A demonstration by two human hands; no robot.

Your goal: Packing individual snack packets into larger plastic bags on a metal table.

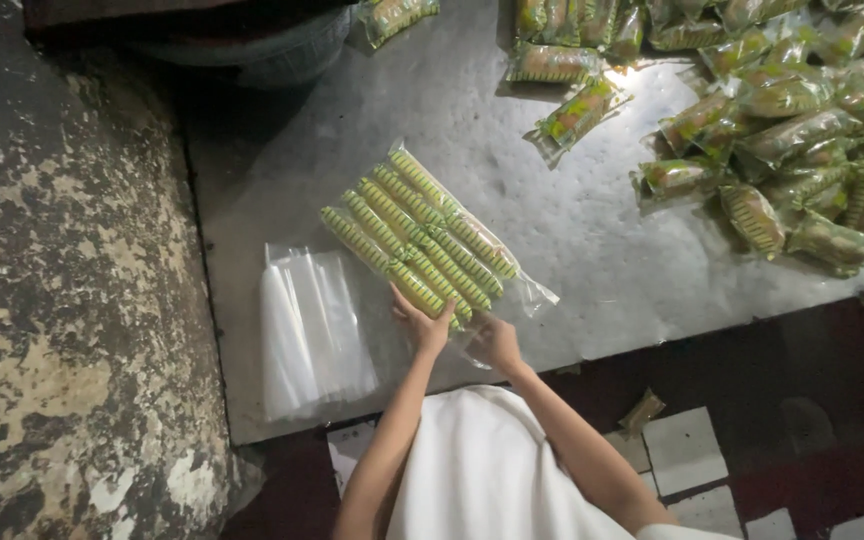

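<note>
A clear plastic bag [422,235] filled with several long green-and-yellow striped snack packets lies on the metal table [572,240]. My left hand [420,322] presses against the near end of the packets, fingers on them. My right hand [495,342] grips the open mouth of the bag just beside it. Both forearms reach up from a white garment [482,470] at the bottom.
A stack of empty clear bags [310,330] lies left of my hands. A heap of loose packets [782,130] covers the table's far right. A worn concrete wall [62,300] borders the left. Tiled floor [692,450] shows below the table edge.
</note>
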